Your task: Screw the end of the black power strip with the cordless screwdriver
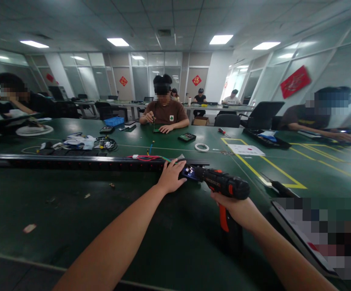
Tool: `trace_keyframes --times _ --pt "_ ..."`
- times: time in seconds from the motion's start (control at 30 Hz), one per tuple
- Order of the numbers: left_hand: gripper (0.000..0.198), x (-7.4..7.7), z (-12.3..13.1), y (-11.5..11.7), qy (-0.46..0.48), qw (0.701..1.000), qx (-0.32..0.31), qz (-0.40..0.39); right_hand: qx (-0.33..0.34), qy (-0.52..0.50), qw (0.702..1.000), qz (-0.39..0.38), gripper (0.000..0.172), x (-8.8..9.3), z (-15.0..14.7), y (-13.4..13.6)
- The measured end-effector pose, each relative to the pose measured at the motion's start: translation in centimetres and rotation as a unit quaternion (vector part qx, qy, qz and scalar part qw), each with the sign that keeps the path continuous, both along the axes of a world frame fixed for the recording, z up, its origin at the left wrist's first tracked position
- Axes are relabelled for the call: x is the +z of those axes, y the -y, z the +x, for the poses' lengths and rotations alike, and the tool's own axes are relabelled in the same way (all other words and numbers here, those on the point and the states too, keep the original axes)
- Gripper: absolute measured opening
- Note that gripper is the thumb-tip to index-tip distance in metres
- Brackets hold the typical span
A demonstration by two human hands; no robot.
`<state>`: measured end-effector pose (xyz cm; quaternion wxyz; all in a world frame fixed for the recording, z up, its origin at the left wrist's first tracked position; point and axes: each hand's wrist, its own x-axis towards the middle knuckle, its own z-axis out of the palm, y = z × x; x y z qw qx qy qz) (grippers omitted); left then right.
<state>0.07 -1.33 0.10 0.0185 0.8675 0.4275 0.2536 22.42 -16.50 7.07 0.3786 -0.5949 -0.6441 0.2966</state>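
Note:
My right hand (pixel 239 210) grips the handle of a black and red cordless screwdriver (pixel 224 184), whose tip points left toward the end of a long black strip (pixel 87 163) lying across the green table (pixel 72 218). My left hand (pixel 172 176) rests on the right end of that strip, fingers curled over it beside a small blue-lit part (pixel 190 172). Red, blue and green wires (pixel 146 157) trail from the strip just behind my left hand.
A person in a brown shirt (pixel 164 115) works opposite; others sit at far left (pixel 14 99) and right (pixel 321 115). On the table lie a blue bin (pixel 114 121), a tape roll (pixel 201 147), a sheet of paper (pixel 246 150), yellow floor-tape lines and a tray edge (pixel 297 234) at right.

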Motion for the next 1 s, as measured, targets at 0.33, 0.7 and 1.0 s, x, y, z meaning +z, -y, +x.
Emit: trace_keyframes --times 0.33,0.7,1.0 --pt "0.074 -0.07 0.00 -0.05 0.007 1.000 -0.002 0.006 0.006 -0.034 0.999 -0.033 0.025 0.52 -0.33 0.31" --pt "0.074 -0.01 0.06 0.00 0.009 1.000 -0.001 0.010 0.015 -0.040 0.999 -0.021 0.023 -0.27 0.14 0.04" --pt "0.073 0.00 0.07 0.02 0.011 1.000 -0.002 0.003 -0.008 -0.020 1.000 -0.008 0.025 -0.12 0.05 0.12"
